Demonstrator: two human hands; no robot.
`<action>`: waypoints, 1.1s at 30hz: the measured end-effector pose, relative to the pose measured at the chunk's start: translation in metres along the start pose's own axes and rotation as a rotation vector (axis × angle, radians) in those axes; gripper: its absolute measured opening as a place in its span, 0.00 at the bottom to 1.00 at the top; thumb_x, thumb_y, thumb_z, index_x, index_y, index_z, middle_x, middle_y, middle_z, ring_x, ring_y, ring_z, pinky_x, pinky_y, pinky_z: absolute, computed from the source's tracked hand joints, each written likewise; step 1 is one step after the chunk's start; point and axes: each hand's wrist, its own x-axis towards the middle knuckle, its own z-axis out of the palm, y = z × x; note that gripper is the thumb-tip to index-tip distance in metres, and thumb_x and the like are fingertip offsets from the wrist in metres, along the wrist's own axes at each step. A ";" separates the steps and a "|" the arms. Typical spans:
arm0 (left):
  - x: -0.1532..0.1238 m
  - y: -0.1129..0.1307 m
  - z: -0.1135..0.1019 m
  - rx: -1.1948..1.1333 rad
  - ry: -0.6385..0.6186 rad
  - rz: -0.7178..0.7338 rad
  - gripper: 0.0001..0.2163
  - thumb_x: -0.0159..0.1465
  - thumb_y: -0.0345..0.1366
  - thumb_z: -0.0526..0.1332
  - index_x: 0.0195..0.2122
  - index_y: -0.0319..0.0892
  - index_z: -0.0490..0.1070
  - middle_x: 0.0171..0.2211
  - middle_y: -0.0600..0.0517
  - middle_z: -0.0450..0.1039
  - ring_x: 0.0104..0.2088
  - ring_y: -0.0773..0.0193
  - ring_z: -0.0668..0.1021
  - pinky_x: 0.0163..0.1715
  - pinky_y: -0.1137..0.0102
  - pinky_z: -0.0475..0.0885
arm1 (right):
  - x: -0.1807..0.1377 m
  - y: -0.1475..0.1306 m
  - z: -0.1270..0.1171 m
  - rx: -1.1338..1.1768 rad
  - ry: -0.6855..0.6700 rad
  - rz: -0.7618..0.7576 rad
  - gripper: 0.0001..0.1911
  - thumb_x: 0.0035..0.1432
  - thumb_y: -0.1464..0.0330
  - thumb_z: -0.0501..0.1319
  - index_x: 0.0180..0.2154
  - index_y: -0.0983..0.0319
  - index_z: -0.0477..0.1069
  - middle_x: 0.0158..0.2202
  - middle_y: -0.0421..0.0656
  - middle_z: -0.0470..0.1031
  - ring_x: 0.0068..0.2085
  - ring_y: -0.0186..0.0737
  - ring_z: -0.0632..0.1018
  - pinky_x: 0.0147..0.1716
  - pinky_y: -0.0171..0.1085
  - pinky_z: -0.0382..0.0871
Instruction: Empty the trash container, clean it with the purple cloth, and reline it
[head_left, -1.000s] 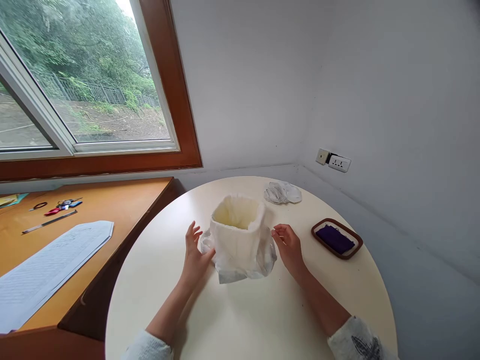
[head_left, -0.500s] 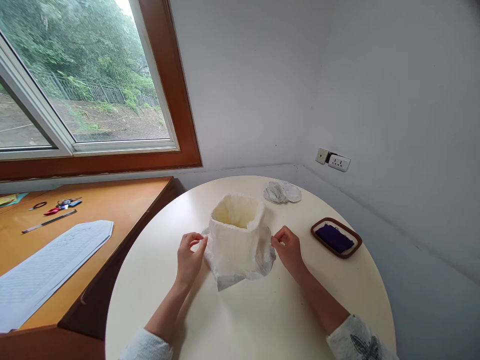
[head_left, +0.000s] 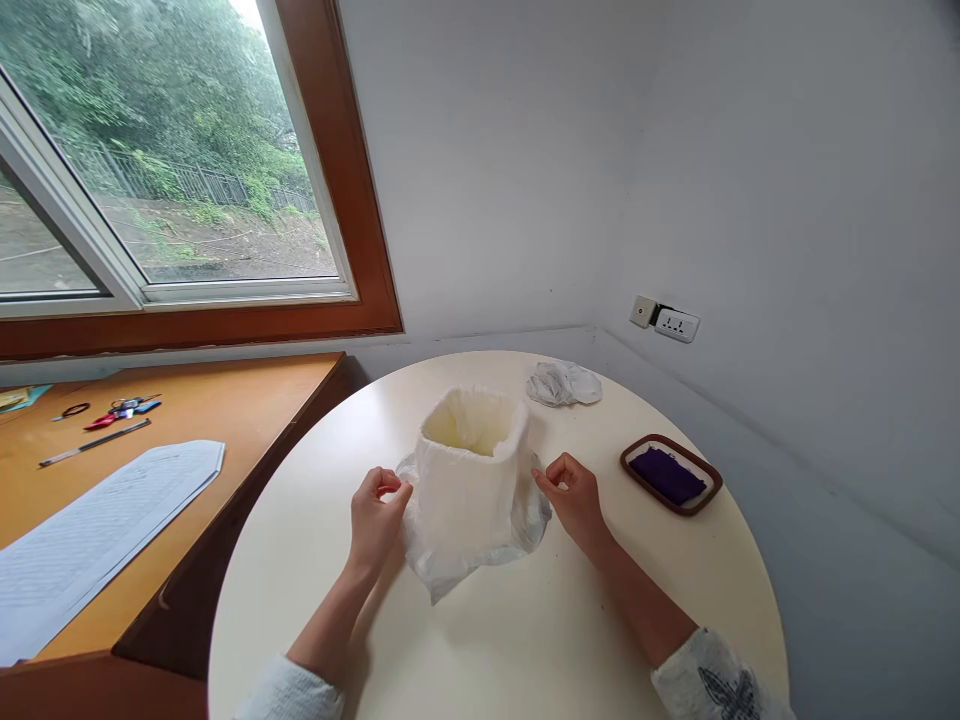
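A squarish bin (head_left: 466,428) with a pale yellowish inside stands upright on the round cream table (head_left: 480,650). A thin white plastic bag (head_left: 465,505) lines it and folds over its rim, its loose edge spreading around the outside and coming to a point at the front. On the bin's left side, my left hand (head_left: 375,520) pinches the bag's edge between thumb and fingers. Over on the right side, the bag's edge is pinched by my right hand (head_left: 576,502). The bin's base is hidden behind the bag.
A crumpled pale plastic bag (head_left: 564,384) lies at the table's back. To the right is a brown-rimmed tray (head_left: 705,497) with a dark purple cloth (head_left: 667,475). Papers (head_left: 112,540), a pen (head_left: 94,444) and keys (head_left: 124,408) lie on the wooden desk (head_left: 247,385) at left.
The bag's front edge has dropped lower, its point hanging nearer to me. My right hand's fingertips have shifted slightly left, towards the bin. My left hand has barely moved.
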 end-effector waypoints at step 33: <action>0.003 0.002 -0.001 -0.021 -0.019 -0.047 0.15 0.54 0.44 0.62 0.20 0.42 0.59 0.22 0.57 0.61 0.25 0.69 0.64 0.25 0.74 0.60 | 0.008 0.004 -0.011 -0.159 0.026 -0.037 0.08 0.52 0.62 0.53 0.25 0.59 0.61 0.23 0.37 0.66 0.27 0.35 0.67 0.30 0.34 0.62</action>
